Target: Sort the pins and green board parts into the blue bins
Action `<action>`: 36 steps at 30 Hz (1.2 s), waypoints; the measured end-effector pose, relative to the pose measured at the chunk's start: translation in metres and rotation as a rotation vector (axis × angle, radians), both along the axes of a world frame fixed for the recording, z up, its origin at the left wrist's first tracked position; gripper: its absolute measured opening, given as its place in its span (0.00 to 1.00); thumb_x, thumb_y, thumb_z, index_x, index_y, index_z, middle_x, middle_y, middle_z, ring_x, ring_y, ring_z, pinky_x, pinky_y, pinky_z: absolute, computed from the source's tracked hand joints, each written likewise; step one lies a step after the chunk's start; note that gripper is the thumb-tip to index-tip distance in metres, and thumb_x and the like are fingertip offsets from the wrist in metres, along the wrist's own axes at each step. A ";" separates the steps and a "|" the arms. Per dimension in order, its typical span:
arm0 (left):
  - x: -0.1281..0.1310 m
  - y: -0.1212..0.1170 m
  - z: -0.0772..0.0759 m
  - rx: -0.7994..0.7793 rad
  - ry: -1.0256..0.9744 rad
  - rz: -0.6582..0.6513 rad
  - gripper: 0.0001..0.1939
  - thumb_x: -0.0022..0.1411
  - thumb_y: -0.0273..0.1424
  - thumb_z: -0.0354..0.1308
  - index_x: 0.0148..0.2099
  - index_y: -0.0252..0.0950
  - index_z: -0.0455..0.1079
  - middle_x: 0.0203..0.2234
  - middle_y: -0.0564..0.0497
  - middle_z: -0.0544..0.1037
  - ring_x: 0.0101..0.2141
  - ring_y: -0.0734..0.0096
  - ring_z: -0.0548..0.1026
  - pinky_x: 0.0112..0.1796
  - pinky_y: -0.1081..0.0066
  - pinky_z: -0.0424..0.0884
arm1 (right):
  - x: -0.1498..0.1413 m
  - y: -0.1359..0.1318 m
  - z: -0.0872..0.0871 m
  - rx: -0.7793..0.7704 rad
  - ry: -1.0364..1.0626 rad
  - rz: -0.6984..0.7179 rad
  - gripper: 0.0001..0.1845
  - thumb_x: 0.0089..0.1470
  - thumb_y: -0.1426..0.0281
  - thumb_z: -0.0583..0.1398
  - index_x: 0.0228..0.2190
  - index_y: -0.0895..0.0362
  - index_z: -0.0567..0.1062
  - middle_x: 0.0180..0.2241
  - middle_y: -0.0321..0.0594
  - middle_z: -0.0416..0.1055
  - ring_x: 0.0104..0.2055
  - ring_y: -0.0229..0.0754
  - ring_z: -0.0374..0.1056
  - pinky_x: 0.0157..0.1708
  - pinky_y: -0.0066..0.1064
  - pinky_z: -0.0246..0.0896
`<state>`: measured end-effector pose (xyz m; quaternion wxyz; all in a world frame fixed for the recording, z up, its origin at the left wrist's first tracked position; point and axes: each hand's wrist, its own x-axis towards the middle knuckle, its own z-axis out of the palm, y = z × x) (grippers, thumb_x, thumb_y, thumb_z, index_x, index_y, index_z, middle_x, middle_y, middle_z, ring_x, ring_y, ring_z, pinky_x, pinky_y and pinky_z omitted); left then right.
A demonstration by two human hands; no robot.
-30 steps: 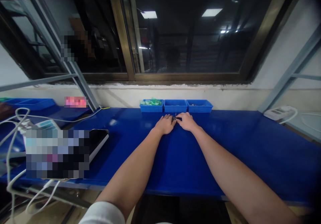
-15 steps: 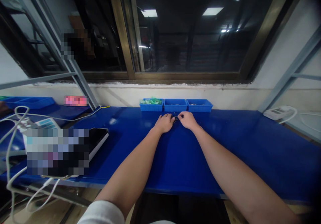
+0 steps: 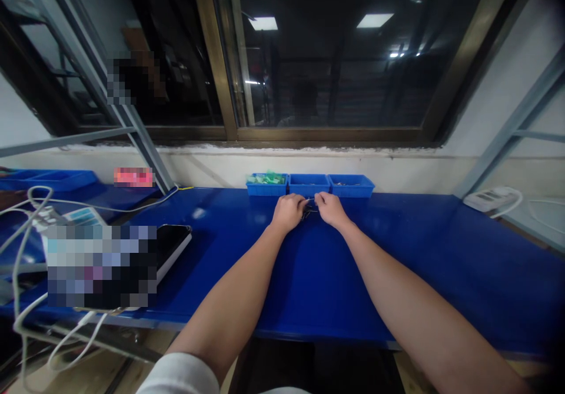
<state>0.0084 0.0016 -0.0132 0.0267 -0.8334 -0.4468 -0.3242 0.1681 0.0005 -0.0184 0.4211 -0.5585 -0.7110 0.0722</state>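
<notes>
My left hand (image 3: 289, 212) and my right hand (image 3: 330, 209) face each other over the far part of the blue table, fingertips a small gap apart. A thin, shiny metal piece (image 3: 311, 199) spans that gap, its ends at the pinched fingers of both hands; its exact kind is too small to make out. Just below it, several thin dark and silvery pieces (image 3: 309, 210) lie on the table, partly hidden by my left hand. Directly behind my hands stand three blue bins: a left bin (image 3: 267, 190) with green and whitish packets, a middle bin (image 3: 308, 190), and a right bin (image 3: 352, 190) with small metallic bits.
A blue table (image 3: 220, 264) spreads around my arms. At left, a dark-topped device (image 3: 174, 238), partly pixelated, lies by white cables (image 3: 17, 300). Grey metal posts (image 3: 150, 159) rise at the sides. A white power strip (image 3: 492, 198) sits far right. Another person's hand shows at the left edge.
Both hands have lifted slightly from the small pieces on the table. My left fingers have drawn into a pinch, and the thin metal piece now shows between both hands.
</notes>
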 end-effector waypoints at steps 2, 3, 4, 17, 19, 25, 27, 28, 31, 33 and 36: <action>-0.001 0.000 0.000 0.016 0.014 0.013 0.13 0.63 0.33 0.46 0.33 0.36 0.70 0.29 0.47 0.75 0.33 0.68 0.72 0.38 0.70 0.64 | 0.000 0.000 0.000 -0.015 0.038 0.030 0.20 0.56 0.61 0.47 0.18 0.56 0.67 0.21 0.40 0.69 0.26 0.40 0.64 0.30 0.30 0.54; -0.001 -0.001 0.001 0.019 0.024 0.021 0.13 0.63 0.32 0.46 0.32 0.36 0.70 0.29 0.48 0.74 0.33 0.68 0.71 0.38 0.70 0.64 | 0.000 0.000 -0.001 -0.028 0.076 0.054 0.20 0.55 0.61 0.48 0.18 0.56 0.67 0.21 0.40 0.69 0.25 0.39 0.64 0.30 0.30 0.54; -0.001 -0.001 0.001 0.020 0.034 0.029 0.13 0.63 0.30 0.46 0.32 0.36 0.70 0.28 0.48 0.74 0.33 0.68 0.71 0.37 0.70 0.64 | -0.001 0.000 -0.001 -0.045 0.133 0.089 0.18 0.54 0.61 0.49 0.20 0.56 0.68 0.21 0.39 0.69 0.25 0.39 0.65 0.30 0.31 0.55; -0.004 -0.003 0.001 -0.033 -0.073 -0.048 0.13 0.61 0.38 0.50 0.40 0.37 0.72 0.35 0.48 0.75 0.37 0.69 0.72 0.42 0.71 0.65 | 0.003 -0.003 0.005 -0.172 0.803 0.286 0.14 0.40 0.59 0.61 0.20 0.59 0.73 0.18 0.38 0.70 0.20 0.36 0.63 0.20 0.27 0.50; -0.006 -0.003 0.000 -0.031 -0.117 -0.052 0.20 0.55 0.44 0.56 0.45 0.37 0.70 0.38 0.47 0.74 0.39 0.67 0.72 0.43 0.70 0.66 | 0.005 -0.003 0.005 -0.136 0.816 0.231 0.17 0.41 0.57 0.61 0.17 0.59 0.72 0.15 0.37 0.68 0.19 0.35 0.61 0.20 0.27 0.51; -0.007 -0.002 0.000 -0.053 -0.119 0.080 0.14 0.59 0.36 0.52 0.45 0.37 0.70 0.39 0.48 0.76 0.40 0.67 0.73 0.43 0.71 0.65 | 0.006 -0.004 0.006 -0.110 0.720 0.060 0.23 0.43 0.52 0.58 0.12 0.58 0.68 0.09 0.33 0.59 0.14 0.33 0.55 0.19 0.27 0.49; -0.008 -0.002 0.002 -0.115 -0.077 0.153 0.12 0.61 0.30 0.49 0.41 0.39 0.73 0.38 0.49 0.77 0.40 0.67 0.73 0.42 0.72 0.65 | 0.006 -0.004 0.006 -0.127 0.692 0.008 0.25 0.44 0.50 0.57 0.12 0.57 0.67 0.08 0.32 0.58 0.14 0.33 0.54 0.18 0.28 0.49; -0.008 -0.002 0.003 -0.151 -0.058 0.198 0.12 0.60 0.30 0.49 0.40 0.40 0.73 0.37 0.50 0.78 0.40 0.67 0.73 0.41 0.72 0.65 | 0.006 -0.004 0.006 -0.135 0.686 -0.013 0.26 0.44 0.49 0.56 0.12 0.57 0.67 0.08 0.32 0.58 0.13 0.33 0.54 0.18 0.28 0.49; -0.010 -0.001 0.006 -0.225 -0.039 0.321 0.11 0.59 0.31 0.51 0.40 0.43 0.74 0.34 0.50 0.79 0.38 0.65 0.74 0.38 0.72 0.66 | 0.008 -0.003 0.006 -0.146 0.680 -0.059 0.27 0.45 0.47 0.54 0.12 0.57 0.66 0.08 0.33 0.58 0.14 0.34 0.55 0.19 0.28 0.50; -0.011 -0.001 0.008 -0.240 -0.052 0.367 0.11 0.58 0.33 0.51 0.40 0.43 0.74 0.34 0.49 0.79 0.37 0.64 0.74 0.36 0.71 0.66 | 0.009 -0.003 0.007 -0.148 0.678 -0.088 0.29 0.45 0.46 0.53 0.11 0.56 0.66 0.08 0.34 0.58 0.14 0.34 0.56 0.19 0.28 0.51; -0.012 -0.002 0.010 -0.267 -0.072 0.407 0.10 0.56 0.37 0.54 0.37 0.43 0.75 0.32 0.48 0.79 0.36 0.63 0.74 0.35 0.70 0.67 | 0.011 -0.002 0.007 -0.140 0.693 -0.119 0.30 0.46 0.45 0.51 0.10 0.56 0.65 0.07 0.34 0.57 0.13 0.34 0.55 0.19 0.28 0.51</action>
